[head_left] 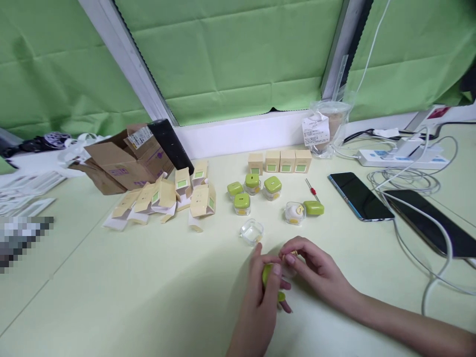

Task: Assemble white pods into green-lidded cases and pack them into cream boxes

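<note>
My left hand (258, 297) is closed around a green lid (267, 273), which shows between its fingers. Beside it, my right hand (316, 265) pinches a small yellowish piece (292, 254) against the lid's side; a whitish, translucent part below is partly hidden by the fingers. Just beyond my left fingertips sits an open clear container (252, 232). Farther off stands another clear container (295, 213) with something white inside, touching or very near a loose green lid (314, 208).
Several green-lidded clear jars (242, 203) stand ahead, small boxes (287, 161) behind them. Opened cartons (159, 193) and a brown box (126, 163) lie left. A red screwdriver (312, 190), phones (360, 196), cables and a power strip (403, 158) are right.
</note>
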### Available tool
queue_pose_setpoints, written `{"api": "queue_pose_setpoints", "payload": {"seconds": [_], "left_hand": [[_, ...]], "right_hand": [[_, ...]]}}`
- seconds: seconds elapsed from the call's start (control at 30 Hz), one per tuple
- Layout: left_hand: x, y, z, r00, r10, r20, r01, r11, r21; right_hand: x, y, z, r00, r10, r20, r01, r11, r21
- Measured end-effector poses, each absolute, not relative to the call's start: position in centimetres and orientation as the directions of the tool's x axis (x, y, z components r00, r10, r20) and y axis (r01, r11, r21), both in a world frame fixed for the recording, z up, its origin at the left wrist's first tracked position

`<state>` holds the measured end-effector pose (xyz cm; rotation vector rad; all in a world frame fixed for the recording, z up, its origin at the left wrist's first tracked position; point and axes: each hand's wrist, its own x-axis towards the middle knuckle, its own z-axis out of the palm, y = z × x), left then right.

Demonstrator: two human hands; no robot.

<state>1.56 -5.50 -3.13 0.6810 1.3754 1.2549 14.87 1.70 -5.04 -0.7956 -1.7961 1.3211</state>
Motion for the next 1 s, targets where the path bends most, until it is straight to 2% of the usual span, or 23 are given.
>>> {"api": "queue_pose_setpoints", "payload": {"seconds": [0.07, 0.13, 0.2, 0.27, 0.33, 0.4, 0.57, 0.7, 0.8, 0.9, 1.0], "left_hand": [[1.3, -6.2, -3.3, -0.349, 0.893, -0.285, -0.341, 0.163, 0.926], [1.1, -6.9, -3.7, -0.392, 0.872, -0.293, -0.534, 0.044, 0.845], [1.0, -7.5, -4.3, -0.341, 0.882, -0.324, -0.702, -0.010, 0.712], [1.1, -7.8, -5.0, -0.283, 0.895, -0.345, -0.771, 0.001, 0.636], [1.5, -7.9, -5.7, -0.289, 0.897, -0.335, -0.771, -0.010, 0.637], [2.0, -7.8, -6.3, -0.352, 0.886, -0.301, -0.742, -0.068, 0.667], [2.7, -7.7, -6.6, -0.437, 0.865, -0.246, -0.668, -0.128, 0.733], [2.6, -7.5, -6.8, -0.373, 0.865, -0.337, -0.739, -0.057, 0.671], [2.5, -7.5, -6.9, -0.309, 0.886, -0.346, -0.746, 0.000, 0.666], [2.7, -7.7, -6.6, -0.325, 0.904, -0.276, -0.664, -0.011, 0.747], [2.9, -7.7, -6.0, -0.311, 0.928, -0.206, -0.596, -0.022, 0.803]], "right_hand": [[15.0, 1.9, -4.9, -0.510, 0.819, 0.264, 0.026, 0.321, -0.947], [15.2, 1.9, -4.6, -0.508, 0.799, 0.323, 0.001, 0.375, -0.927], [15.2, 1.7, -4.1, -0.511, 0.788, 0.345, -0.033, 0.382, -0.923], [15.2, 1.4, -3.6, -0.528, 0.797, 0.293, -0.083, 0.295, -0.952], [15.1, 1.1, -3.1, -0.558, 0.803, 0.209, -0.117, 0.173, -0.978], [15.1, 0.9, -2.7, -0.582, 0.793, 0.180, -0.104, 0.147, -0.984], [15.5, 0.8, -2.3, -0.614, 0.698, 0.368, -0.037, 0.440, -0.897], [15.6, 0.8, -2.4, -0.682, 0.612, 0.401, 0.006, 0.553, -0.833], [15.8, 1.2, -2.6, -0.722, 0.508, 0.469, 0.052, 0.716, -0.696], [16.0, 1.7, -2.7, -0.740, 0.423, 0.523, 0.127, 0.852, -0.509], [16.1, 1.9, -2.8, -0.754, 0.368, 0.544, 0.184, 0.914, -0.363]]}}
